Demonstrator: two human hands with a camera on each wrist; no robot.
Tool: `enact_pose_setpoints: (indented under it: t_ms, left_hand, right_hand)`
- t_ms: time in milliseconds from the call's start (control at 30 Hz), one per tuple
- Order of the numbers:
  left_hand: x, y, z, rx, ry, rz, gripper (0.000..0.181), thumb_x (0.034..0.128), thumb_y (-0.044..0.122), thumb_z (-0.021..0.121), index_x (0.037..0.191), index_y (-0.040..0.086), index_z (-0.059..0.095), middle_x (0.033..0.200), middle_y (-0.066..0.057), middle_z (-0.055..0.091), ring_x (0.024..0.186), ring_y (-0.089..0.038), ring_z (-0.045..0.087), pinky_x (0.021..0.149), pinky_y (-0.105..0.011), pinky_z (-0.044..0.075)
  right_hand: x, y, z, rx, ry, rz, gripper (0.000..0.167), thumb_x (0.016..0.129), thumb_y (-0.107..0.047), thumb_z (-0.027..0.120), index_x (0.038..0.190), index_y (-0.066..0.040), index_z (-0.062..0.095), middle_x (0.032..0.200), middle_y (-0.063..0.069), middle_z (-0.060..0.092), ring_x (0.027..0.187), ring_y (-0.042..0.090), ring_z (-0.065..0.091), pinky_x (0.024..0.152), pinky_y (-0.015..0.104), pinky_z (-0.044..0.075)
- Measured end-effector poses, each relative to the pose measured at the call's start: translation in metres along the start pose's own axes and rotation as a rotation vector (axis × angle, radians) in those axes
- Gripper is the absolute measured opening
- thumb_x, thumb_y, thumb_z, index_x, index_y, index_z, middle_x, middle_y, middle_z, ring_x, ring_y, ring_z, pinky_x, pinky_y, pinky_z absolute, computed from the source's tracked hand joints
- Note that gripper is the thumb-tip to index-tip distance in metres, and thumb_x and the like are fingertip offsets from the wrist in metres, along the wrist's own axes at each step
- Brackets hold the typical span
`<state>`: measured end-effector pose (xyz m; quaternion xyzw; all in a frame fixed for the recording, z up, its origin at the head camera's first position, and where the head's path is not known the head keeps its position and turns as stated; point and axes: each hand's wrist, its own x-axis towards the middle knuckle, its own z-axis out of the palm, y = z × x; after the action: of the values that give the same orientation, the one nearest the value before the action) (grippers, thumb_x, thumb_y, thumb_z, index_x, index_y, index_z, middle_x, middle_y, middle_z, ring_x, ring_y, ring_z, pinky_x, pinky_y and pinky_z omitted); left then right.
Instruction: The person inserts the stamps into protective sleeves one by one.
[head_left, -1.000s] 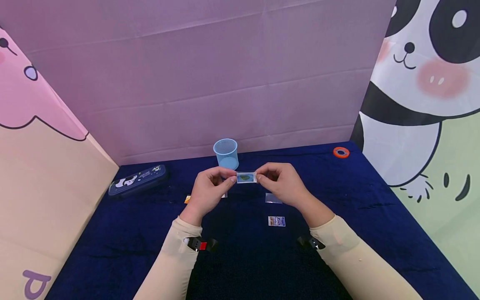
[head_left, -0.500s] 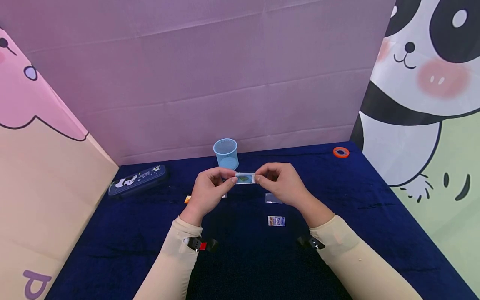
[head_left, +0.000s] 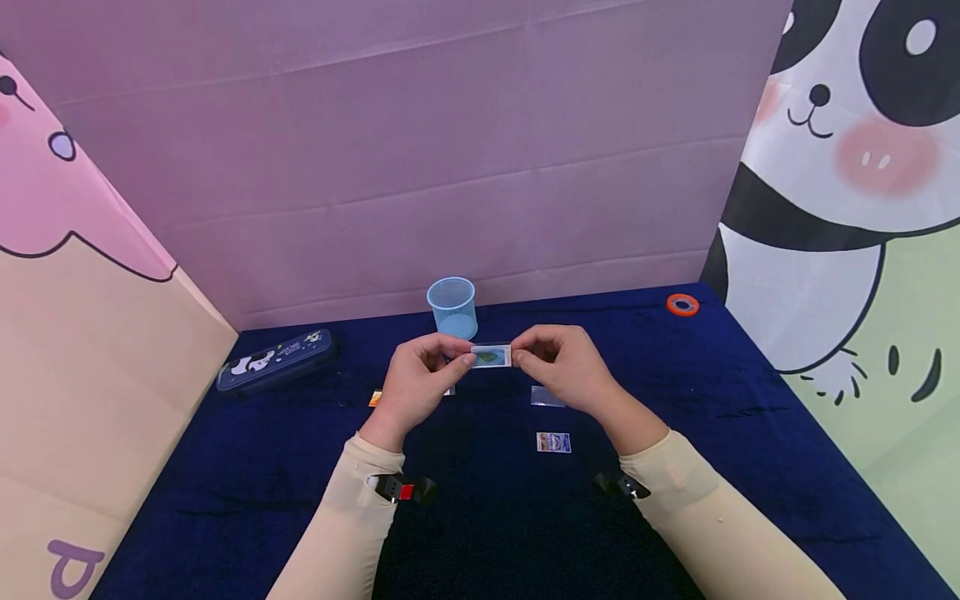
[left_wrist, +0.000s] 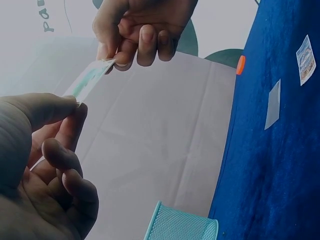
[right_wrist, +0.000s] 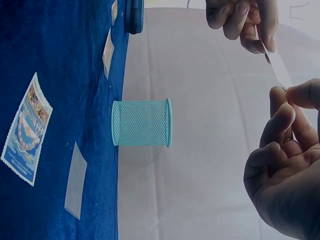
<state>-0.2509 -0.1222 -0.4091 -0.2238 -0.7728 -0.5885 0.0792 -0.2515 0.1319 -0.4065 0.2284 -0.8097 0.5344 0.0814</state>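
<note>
A small stamp-like card (head_left: 491, 357) with a blue and green picture, apparently in a clear sleeve, is held above the table between both hands. My left hand (head_left: 418, 379) pinches its left end between thumb and forefinger. The right end is pinched by my right hand (head_left: 566, 367) in the same way. In the left wrist view the card (left_wrist: 90, 82) slants between the two pairs of fingertips. Below the right hand lie a clear sleeve (head_left: 547, 397) and a perforated stamp (head_left: 553, 442), whose ship-like print shows in the right wrist view.
A light blue mesh cup (head_left: 453, 308) stands behind the hands. At the left lies a dark blue pencil case (head_left: 276, 361), and at the back right an orange ring-shaped roll (head_left: 682, 305). An orange stamp (head_left: 375, 398) and another flat piece (head_left: 450, 390) are partly hidden by the left hand.
The held card has shifted very slightly to the left between the fingers. Both hands keep their pinch and stay almost still.
</note>
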Motion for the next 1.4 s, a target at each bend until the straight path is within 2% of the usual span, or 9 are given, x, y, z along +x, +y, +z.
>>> enact_pose_setpoints:
  t_ms: [233, 700, 967, 1300, 1400]
  left_hand:
    - [-0.0005, 0.0002, 0.0001, 0.003, -0.002, -0.002, 0.012, 0.0974, 0.012, 0.077, 0.108, 0.010, 0.079, 0.088, -0.003, 0.070, 0.059, -0.016, 0.047, 0.050, -0.025, 0.039]
    - [0.0001, -0.0026, 0.0008, -0.002, -0.011, -0.005, 0.014, 0.0974, 0.014, 0.077, 0.110, 0.008, 0.079, 0.088, -0.007, 0.069, 0.059, -0.017, 0.049, 0.051, -0.025, 0.041]
    - [0.0003, -0.0020, 0.0002, 0.008, -0.021, -0.001, 0.012, 0.0981, 0.013, 0.076, 0.109, 0.011, 0.078, 0.089, -0.003, 0.069, 0.060, -0.017, 0.050, 0.052, -0.024, 0.043]
    - [0.0015, -0.0067, 0.0010, 0.005, 0.008, 0.008, 0.013, 0.0964, 0.013, 0.078, 0.108, 0.008, 0.078, 0.087, -0.005, 0.069, 0.059, -0.016, 0.047, 0.051, -0.025, 0.040]
    - [0.0013, -0.0077, 0.0004, 0.006, 0.017, 0.008, 0.010, 0.0969, 0.013, 0.077, 0.106, 0.009, 0.078, 0.085, -0.005, 0.068, 0.059, -0.016, 0.047, 0.051, -0.024, 0.039]
  right_hand:
    - [-0.0006, 0.0003, 0.0000, -0.005, -0.004, 0.002, 0.006, 0.100, -0.012, 0.073, 0.102, -0.012, 0.079, 0.082, 0.006, 0.064, 0.065, 0.023, 0.052, 0.056, 0.028, 0.042]
    - [-0.0006, -0.0007, 0.0014, -0.026, -0.003, 0.013, 0.005, 0.099, -0.014, 0.074, 0.101, -0.012, 0.078, 0.081, 0.005, 0.064, 0.067, 0.022, 0.053, 0.057, 0.028, 0.044]
    - [-0.0006, -0.0008, 0.0017, -0.032, 0.004, 0.015, 0.005, 0.099, -0.014, 0.074, 0.101, -0.012, 0.078, 0.081, 0.005, 0.062, 0.067, 0.023, 0.052, 0.057, 0.028, 0.042]
    - [0.0006, 0.0003, 0.0019, 0.016, -0.008, 0.029, 0.008, 0.101, -0.014, 0.071, 0.106, -0.011, 0.077, 0.084, 0.006, 0.065, 0.067, 0.021, 0.052, 0.058, 0.028, 0.044]
    - [0.0011, 0.0001, 0.0018, 0.022, -0.008, 0.041, 0.010, 0.102, -0.015, 0.070, 0.109, -0.010, 0.077, 0.086, 0.010, 0.066, 0.067, 0.022, 0.053, 0.058, 0.029, 0.045]
